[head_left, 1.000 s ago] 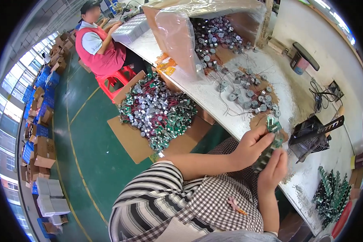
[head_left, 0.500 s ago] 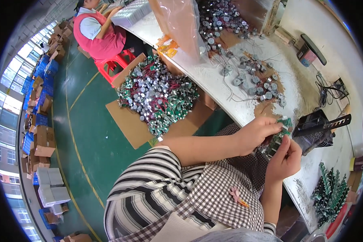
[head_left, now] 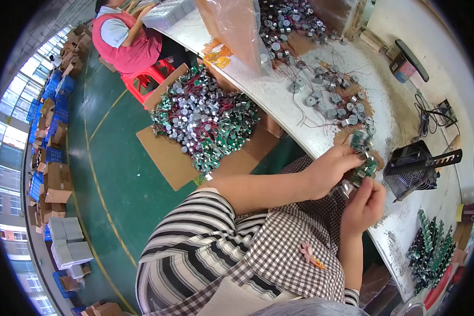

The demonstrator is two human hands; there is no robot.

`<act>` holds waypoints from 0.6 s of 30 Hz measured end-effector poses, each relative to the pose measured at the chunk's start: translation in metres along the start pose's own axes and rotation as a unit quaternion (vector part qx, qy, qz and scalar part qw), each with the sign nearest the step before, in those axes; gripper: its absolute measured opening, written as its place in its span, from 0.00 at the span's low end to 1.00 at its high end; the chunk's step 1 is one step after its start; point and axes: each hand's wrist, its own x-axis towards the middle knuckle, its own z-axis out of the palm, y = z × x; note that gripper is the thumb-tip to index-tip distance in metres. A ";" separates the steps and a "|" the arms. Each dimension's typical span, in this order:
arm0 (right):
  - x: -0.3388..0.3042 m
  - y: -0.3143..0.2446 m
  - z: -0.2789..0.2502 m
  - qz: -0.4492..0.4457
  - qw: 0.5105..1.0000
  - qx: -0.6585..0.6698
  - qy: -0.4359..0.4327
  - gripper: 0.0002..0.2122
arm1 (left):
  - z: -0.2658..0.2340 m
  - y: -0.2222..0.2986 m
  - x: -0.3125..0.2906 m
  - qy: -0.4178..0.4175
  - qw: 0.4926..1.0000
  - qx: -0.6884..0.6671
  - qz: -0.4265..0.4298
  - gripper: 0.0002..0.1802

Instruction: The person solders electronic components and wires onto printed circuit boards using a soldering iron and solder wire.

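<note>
Green circuit boards (head_left: 367, 167) — pinched at the edge of the worktop (head_left: 279, 100)

Left hand (head_left: 329, 171) and right hand (head_left: 363, 205) both grasp them — black fan (head_left: 410, 181) to the right, round metal parts (head_left: 341, 112) beyond.

Green circuit-board strip (head_left: 366, 168): reaches higher, right of centre | bare right hand (head_left: 363, 206): went right, then left | pink-vested co-worker (head_left: 125, 45): head now cropped, upper left

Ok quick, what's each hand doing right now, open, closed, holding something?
Left hand: closed, holding green circuit boards.
Right hand: closed, pinching the same boards at their lower end.
</note>
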 end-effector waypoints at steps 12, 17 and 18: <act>0.000 0.005 0.012 -0.126 0.992 -0.003 -0.020 0.05 | -0.013 -0.018 -0.018 0.048 0.989 -0.119 -0.071 0.16; 0.001 0.010 0.005 -0.135 0.983 -0.008 -0.121 0.06 | -0.058 0.035 -0.061 0.176 0.968 0.178 0.003 0.21; -0.001 0.015 0.003 -0.133 0.984 -0.010 -0.118 0.06 | -0.060 0.057 -0.071 0.289 0.920 0.266 -0.012 0.21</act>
